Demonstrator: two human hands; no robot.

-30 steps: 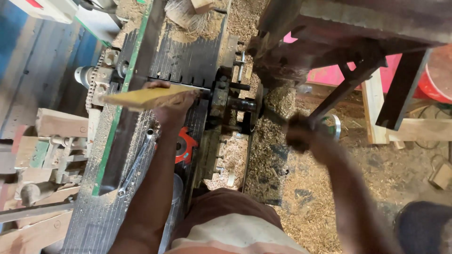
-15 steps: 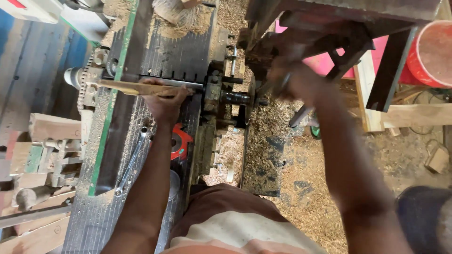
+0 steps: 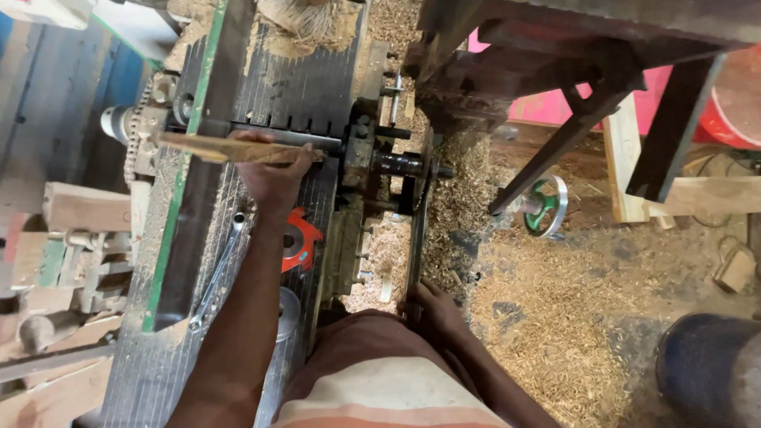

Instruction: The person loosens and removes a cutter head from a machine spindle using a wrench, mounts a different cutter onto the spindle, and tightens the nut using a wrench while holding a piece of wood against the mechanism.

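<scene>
A woodworking shop seen from above: a sawdust-covered floor (image 3: 555, 317) on the right, and a ribbed metal machine table (image 3: 293, 87) running up the middle of the view.

Left hand (image 3: 273, 178): closed around a thin strip of wood (image 3: 230, 148), which lies crosswise on the table. The fingers wrap over the strip's right-hand part, while its free end reaches out to the left of the grip and crosses a long green-edged metal bar (image 3: 198, 182). Just right of the grip stands the machine's dark shaft (image 3: 396, 165) with its bolts and brackets. Below the grip, beside the forearm, lie an orange toothed cutter (image 3: 297, 246), a round metal disc (image 3: 287, 311) and, a little to the left, a slim wrench (image 3: 216, 273). Above the grip, at the far end of the table, is a heap of wood shavings (image 3: 305, 20).

Right hand (image 3: 432, 313): low beside the machine's right edge, fingers curled against a dark upright frame piece (image 3: 418, 238). Whether it truly grips the piece cannot be told. Well to the right of this hand is a green handwheel (image 3: 543, 206) under a dark metal stand (image 3: 587, 103), with a red bucket (image 3: 733, 103) beyond. Offcut blocks of wood (image 3: 83, 208) lie far left of both hands.
</scene>
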